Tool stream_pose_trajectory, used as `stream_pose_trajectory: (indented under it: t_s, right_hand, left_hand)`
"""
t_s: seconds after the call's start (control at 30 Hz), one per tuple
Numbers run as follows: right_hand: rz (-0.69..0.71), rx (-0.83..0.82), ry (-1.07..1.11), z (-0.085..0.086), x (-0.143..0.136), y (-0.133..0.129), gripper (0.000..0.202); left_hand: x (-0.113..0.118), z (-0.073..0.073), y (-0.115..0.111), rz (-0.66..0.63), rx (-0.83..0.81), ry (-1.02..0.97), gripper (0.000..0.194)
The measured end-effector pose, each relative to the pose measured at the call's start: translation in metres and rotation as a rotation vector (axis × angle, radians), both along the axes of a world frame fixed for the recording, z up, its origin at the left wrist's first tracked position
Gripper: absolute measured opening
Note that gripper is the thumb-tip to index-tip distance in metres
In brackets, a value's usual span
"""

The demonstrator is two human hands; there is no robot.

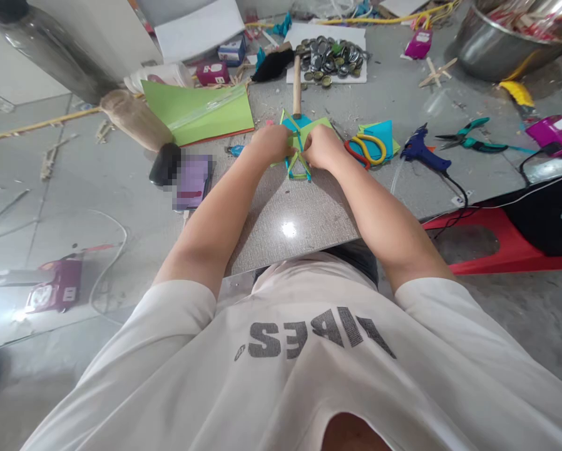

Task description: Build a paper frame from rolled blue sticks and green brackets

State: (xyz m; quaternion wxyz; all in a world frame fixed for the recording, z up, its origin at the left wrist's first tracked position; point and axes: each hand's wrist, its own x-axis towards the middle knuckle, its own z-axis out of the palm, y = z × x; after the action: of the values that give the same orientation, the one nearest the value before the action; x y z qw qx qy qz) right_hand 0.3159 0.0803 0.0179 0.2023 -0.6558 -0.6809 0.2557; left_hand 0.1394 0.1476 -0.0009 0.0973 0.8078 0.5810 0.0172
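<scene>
A small green and blue paper piece with crossing strips lies on the grey table between my hands. My left hand has its fingers closed on the left side of the piece. My right hand pinches at its right side, the fingertips close to the middle. What exactly the fingertips grip is too small to tell apart. Behind the piece, a wooden stick stretches away from it. Scissors with red and yellow handles rest to the right, by blue paper.
Green sheets, a phone and a bottle are at the left. Bottle caps lie at the back. A blue glue gun, pliers and a metal bowl are on the right.
</scene>
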Motion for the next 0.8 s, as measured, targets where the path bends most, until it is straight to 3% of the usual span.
stream_pose_trajectory:
  t_s: [0.13, 0.27, 0.63, 0.8]
  right_hand:
    - [-0.018, -0.05, -0.135, 0.023, -0.011, -0.017, 0.022]
    - [-0.021, -0.059, -0.189, 0.033, -0.016, -0.025, 0.022]
    - [-0.003, -0.049, -0.185, 0.023, -0.007, -0.015, 0.022]
    - [-0.048, -0.081, -0.211, 0.022, -0.009, -0.015, 0.014]
  left_hand:
    - [0.003, 0.009, -0.005, -0.013, -0.03, 0.106, 0.053]
    - [0.004, 0.014, -0.009, -0.025, -0.035, 0.121, 0.055]
    - [0.003, 0.017, -0.011, -0.023, -0.074, 0.09, 0.067]
    - [-0.001, 0.03, -0.02, -0.082, -0.156, 0.1, 0.078]
